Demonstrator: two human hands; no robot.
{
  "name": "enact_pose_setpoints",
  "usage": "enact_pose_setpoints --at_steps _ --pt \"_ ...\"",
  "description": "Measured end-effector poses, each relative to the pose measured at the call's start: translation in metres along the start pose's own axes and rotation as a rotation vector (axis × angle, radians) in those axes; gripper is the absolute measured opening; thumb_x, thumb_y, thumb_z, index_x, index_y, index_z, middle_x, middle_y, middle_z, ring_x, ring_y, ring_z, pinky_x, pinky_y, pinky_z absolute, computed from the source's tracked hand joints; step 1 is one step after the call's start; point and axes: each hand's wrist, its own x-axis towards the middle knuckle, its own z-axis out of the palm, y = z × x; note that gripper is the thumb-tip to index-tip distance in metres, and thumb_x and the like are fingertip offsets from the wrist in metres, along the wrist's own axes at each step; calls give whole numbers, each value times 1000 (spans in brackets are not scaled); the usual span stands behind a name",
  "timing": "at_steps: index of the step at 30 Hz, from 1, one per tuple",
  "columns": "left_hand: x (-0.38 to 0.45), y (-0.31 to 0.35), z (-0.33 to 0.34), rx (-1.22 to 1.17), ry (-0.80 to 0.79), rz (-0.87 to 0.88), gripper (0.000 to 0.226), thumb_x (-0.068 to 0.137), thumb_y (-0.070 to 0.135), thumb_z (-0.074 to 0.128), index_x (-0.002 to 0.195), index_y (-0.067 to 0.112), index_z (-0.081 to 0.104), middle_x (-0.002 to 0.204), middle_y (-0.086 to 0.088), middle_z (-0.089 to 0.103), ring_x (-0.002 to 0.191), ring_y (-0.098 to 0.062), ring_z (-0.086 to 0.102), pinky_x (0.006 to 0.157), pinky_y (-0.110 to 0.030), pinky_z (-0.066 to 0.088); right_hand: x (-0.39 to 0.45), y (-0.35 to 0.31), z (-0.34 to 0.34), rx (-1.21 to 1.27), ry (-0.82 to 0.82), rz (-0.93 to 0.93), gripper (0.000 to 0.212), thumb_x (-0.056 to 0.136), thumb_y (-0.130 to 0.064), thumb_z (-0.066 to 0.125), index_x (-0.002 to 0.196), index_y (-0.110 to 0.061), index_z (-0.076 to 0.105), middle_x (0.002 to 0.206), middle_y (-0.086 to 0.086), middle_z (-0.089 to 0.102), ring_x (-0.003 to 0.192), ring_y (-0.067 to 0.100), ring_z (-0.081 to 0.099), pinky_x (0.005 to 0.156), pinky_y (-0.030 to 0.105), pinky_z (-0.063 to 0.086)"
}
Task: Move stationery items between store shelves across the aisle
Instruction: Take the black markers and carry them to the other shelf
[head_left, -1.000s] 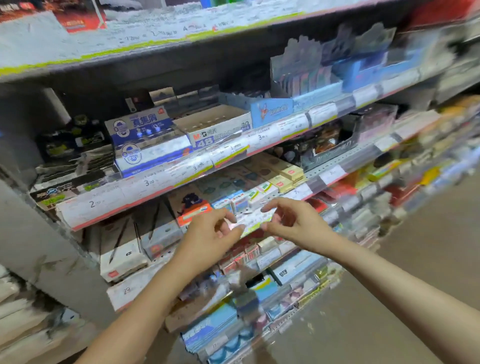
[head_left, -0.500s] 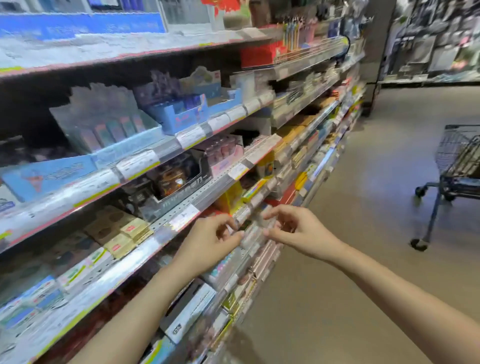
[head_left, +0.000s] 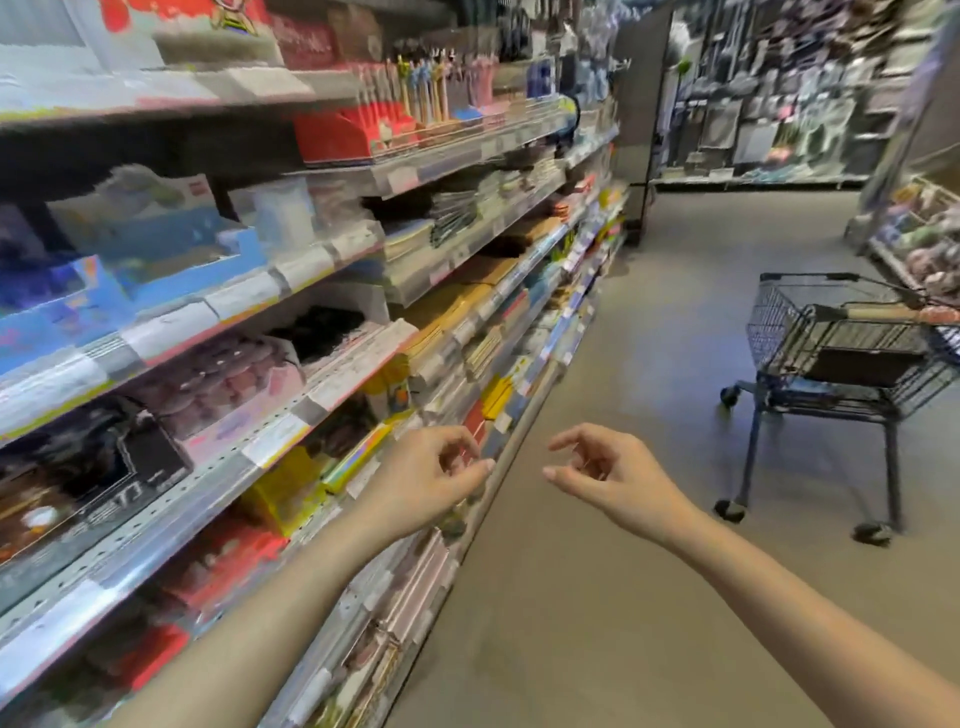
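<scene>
My left hand (head_left: 426, 478) and my right hand (head_left: 608, 473) hover side by side at waist height in front of the stationery shelves (head_left: 270, 415) on the left. A gap of bare floor shows between them. Each hand's fingers are loosely curled with thumb and forefinger apart, and I see nothing in either one. The shelves hold blurred boxes and packs: a red display box (head_left: 348, 130) with pens up high, yellow packs (head_left: 280, 488) and red packs (head_left: 218, 566) lower down near my left forearm.
A dark wire shopping cart (head_left: 841, 343) stands in the aisle to the right, a few steps ahead. Another shelf (head_left: 919, 234) with goods runs along the far right. A dark display wall (head_left: 769, 104) closes the aisle's end. Grey floor (head_left: 597, 597) lies between.
The view has swung right, from facing the shelf to looking down the aisle. The small pack held between both hands a second ago is no longer visible, and the hands have drawn apart.
</scene>
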Motion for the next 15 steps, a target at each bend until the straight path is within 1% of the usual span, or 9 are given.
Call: enact_pose_setpoints --at_steps 2,4,7,9,12,15 --pt "38 -6 14 -7 -15 13 13 81 30 65 74 19 63 52 7 57 50 -5 50 55 -28 43 25 21 -14 -26 8 4 17 77 -23 72 82 -33 59 60 -9 51 50 0 45 54 13 37" --pt "79 -13 28 -32 -22 18 16 79 33 64 76 18 63 57 2 58 52 -9 51 57 -33 45 55 42 -30 -49 22 3 18 76 -22 72 81 -34 58 60 -8 51 50 -1 46 54 12 37" --pt "151 -19 42 -25 -34 37 16 82 30 64 80 14 64 60 -3 58 54 -10 51 58 -30 43 110 71 -59 -66 48 20 14 77 -22 72 86 -24 62 61 -8 51 50 -1 45 53 11 37" --pt "199 -22 47 -27 -31 43 15 83 29 64 80 14 64 62 -4 59 56 -11 52 58 -29 42 149 88 -81 -103 55 30 16 78 -23 71 91 -20 62 62 -7 51 51 0 45 54 11 37" --pt "271 -29 53 -14 -44 37 16 82 34 62 82 18 64 62 0 59 56 -11 52 58 -30 44 207 111 -118 -140 58 34 16 79 -24 70 92 -23 62 62 -8 52 51 -1 46 53 10 37" --pt "340 -40 62 31 -58 21 17 83 36 61 84 19 64 63 1 60 55 -7 51 56 -23 42 263 140 -150 -136 89 40 15 78 -25 70 88 -29 60 62 -8 55 50 0 47 52 9 38"
